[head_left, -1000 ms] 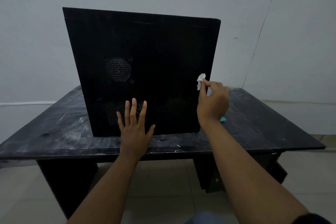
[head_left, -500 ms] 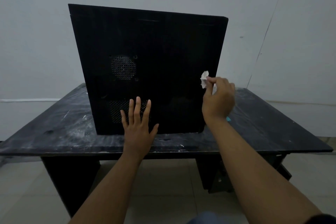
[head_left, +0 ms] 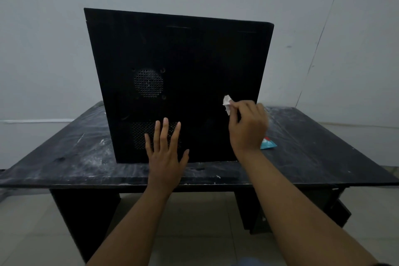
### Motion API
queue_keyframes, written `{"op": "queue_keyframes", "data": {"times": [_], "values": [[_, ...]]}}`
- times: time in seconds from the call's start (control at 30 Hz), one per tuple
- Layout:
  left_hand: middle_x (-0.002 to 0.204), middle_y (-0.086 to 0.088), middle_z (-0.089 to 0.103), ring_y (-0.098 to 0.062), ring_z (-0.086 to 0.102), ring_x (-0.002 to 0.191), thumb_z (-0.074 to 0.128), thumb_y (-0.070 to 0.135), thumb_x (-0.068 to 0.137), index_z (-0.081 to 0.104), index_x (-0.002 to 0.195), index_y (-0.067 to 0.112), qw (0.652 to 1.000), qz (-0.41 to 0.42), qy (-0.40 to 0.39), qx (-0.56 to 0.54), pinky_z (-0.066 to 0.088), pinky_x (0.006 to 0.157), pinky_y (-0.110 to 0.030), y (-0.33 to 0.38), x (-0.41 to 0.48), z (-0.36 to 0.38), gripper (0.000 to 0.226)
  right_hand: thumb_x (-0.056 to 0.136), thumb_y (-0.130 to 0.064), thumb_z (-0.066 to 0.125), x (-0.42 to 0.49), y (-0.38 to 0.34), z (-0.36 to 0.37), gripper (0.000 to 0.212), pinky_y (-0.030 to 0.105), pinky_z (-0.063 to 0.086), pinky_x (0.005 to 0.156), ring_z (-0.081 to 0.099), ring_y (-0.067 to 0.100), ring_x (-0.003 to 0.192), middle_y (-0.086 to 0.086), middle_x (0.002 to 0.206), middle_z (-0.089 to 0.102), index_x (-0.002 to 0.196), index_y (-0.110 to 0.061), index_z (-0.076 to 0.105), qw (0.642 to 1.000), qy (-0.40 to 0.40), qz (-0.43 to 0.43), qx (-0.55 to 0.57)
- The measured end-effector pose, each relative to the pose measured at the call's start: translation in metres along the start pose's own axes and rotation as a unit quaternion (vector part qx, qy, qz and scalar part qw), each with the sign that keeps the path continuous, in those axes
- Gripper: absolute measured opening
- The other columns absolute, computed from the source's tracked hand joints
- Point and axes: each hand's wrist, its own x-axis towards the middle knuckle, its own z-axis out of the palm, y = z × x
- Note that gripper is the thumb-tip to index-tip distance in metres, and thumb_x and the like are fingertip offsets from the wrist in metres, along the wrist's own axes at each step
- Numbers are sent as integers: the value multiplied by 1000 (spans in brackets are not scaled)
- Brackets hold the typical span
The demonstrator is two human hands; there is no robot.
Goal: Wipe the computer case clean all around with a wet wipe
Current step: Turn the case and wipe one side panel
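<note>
Head view, the only one. The computer case (head_left: 194, 60) stands upright on the bench (head_left: 323, 147), broad black side panel facing you, set a little back from the near edge. Your left hand (head_left: 165, 153) lies flat on the lower part of that panel, fingers (head_left: 165, 129) straight and spread, tips over the lower vent (head_left: 140, 136). It braces and holds nothing. Your right hand (head_left: 248, 127) pinches a bunched-up wet wipe (head_left: 226, 102) between thumb and curled fingertips, at the right part of the panel, about mid-height. The wipe looks to touch the panel, but contact can't be confirmed. A blue packet (head_left: 267, 143) lies on the bench behind your right wrist, near the case's right edge.

Step in hand, by my read: wiping this side panel, right portion. Top, ends and far side likely remain.

To do it well:
- The wipe is wadded small, so open it out and press with flatter fingertips for more contact.
- Use overlapping straight strokes, top to bottom, working from the right edge toward the round vent (head_left: 148, 82).
- Go light over both vents so moisture isn't pushed through the holes.
- Brace firmly with the left palm so the case can't slide or tip back, and shift that palm to reach the patch under it.
- The bench shows white smears, so don't drag the wipe across it.
</note>
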Motion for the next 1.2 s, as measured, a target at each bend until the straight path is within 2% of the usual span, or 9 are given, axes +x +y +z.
{"op": "queue_keyframes", "data": {"times": [0.23,0.33,0.5,0.67,0.8,0.9,1.07,1.13,1.2], "values": [[175,-10,21,-26,11,165,73,30,98,35,165,16,997,-62,47,-25,14,128,-65,-1,-3,-1,78,104,-26,69,-49,-13,25,17,38,38,73,58,23,82,-1,93,69,92,-16,75,971,-112,-212,-15],[174,-10,23,-27,14,164,72,27,98,36,164,16,996,-64,55,-36,17,128,-64,0,-2,-1,76,104,-30,70,-39,-17,23,16,38,35,77,58,23,84,-5,94,72,93,-21,78,970,-91,-221,-42],[174,-11,24,-28,14,164,71,25,99,36,165,15,996,-59,57,-37,17,129,-62,-1,-2,-2,75,102,-30,72,-6,-49,29,15,34,37,75,59,19,84,-3,93,72,99,-19,82,993,-39,-112,22],[175,-10,20,-27,11,165,70,24,99,34,166,15,996,-58,47,-44,17,129,-63,-2,-3,-4,76,101,-27,72,-47,-54,46,11,39,40,70,57,22,81,-2,91,67,94,-22,78,958,-145,-247,5],[175,-10,20,-27,10,165,71,24,98,34,166,16,996,-61,45,-35,16,129,-62,-2,-3,-3,78,97,-29,79,-73,-19,35,4,39,37,70,57,22,82,-2,93,67,98,-25,78,941,-186,-280,-39],[174,-10,21,-28,10,165,72,23,97,34,166,16,997,-59,47,-34,16,129,-62,-2,-3,-2,79,103,-33,71,-53,-6,19,13,38,32,73,57,24,81,-2,92,70,97,-23,79,957,-118,-254,-77],[174,-11,22,-28,11,164,72,23,96,35,166,16,996,-58,51,-42,16,129,-63,-2,-4,-2,78,102,-33,68,-6,-13,7,18,29,28,77,59,19,84,-3,96,74,100,-19,79,1000,7,11,-8],[174,-10,22,-28,11,164,72,23,97,35,166,16,996,-57,53,-41,16,129,-63,-2,-4,-2,79,101,-30,71,-5,-23,12,15,32,37,75,58,18,84,-2,96,73,100,-18,79,999,4,16,31],[174,-10,22,-28,11,165,72,23,97,34,166,17,996,-59,52,-40,15,130,-62,-1,-3,-2,79,99,-28,74,-18,-36,22,12,34,36,72,57,20,84,-1,94,72,98,-18,79,997,-42,-67,21]]}}
